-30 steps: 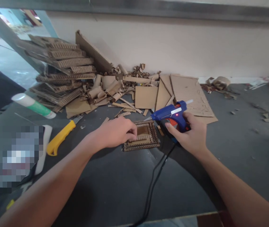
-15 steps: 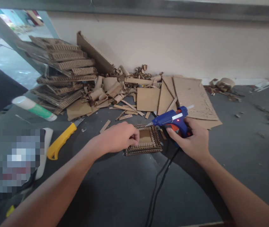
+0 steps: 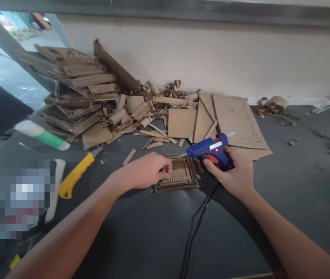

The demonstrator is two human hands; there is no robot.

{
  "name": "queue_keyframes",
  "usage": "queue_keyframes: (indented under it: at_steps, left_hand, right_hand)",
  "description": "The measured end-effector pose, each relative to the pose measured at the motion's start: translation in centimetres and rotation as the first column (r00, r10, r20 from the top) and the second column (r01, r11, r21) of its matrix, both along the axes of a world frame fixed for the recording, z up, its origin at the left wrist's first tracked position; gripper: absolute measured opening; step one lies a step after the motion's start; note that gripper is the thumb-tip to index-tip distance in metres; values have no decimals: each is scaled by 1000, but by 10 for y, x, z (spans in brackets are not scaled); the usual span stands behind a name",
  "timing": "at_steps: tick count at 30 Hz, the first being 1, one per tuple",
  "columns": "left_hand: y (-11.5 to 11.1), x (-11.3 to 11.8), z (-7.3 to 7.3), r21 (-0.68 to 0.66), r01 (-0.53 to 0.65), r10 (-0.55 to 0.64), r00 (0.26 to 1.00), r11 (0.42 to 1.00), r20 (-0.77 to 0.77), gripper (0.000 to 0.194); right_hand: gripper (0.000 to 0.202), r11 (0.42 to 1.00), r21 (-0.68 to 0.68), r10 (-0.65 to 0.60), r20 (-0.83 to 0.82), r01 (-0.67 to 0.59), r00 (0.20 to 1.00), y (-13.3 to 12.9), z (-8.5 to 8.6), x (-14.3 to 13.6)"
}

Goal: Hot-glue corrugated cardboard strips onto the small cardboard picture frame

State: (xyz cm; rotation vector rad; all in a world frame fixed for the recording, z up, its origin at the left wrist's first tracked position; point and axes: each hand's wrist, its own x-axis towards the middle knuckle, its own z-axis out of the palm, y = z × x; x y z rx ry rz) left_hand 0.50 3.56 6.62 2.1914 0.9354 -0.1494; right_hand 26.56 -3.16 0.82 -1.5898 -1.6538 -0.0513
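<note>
Right hand (image 3: 236,172) holding glue gun (image 3: 204,148), left hand (image 3: 146,169) apparently touching cardboard frame (image 3: 182,186)

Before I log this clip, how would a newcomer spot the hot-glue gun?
On the dark tabletop, find the layered cardboard frame. Beside it, the right hand holds the hot-glue gun. Unlike nearby brown cardboard, it is blue with a red light.

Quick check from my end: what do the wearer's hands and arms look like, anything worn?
The left hand and right hand are ungloved. No watch, bracelet or sleeve shows on the left forearm or right forearm.
</note>
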Motion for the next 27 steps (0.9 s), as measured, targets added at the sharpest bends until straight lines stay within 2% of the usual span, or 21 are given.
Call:
queue_keyframes:
  at_steps: [10,27]
  left_hand:
    - [2,1,1,-26,63,-63,998,998,1,15]
    - [3,2,-6,-76,43,-39,998,996,52,13]
  right_hand:
    - [41,1000,0,5,-1,-5,1000,1,-3,1]
    - [37,999,-6,37,1,-37,999,-1,-2,-1]
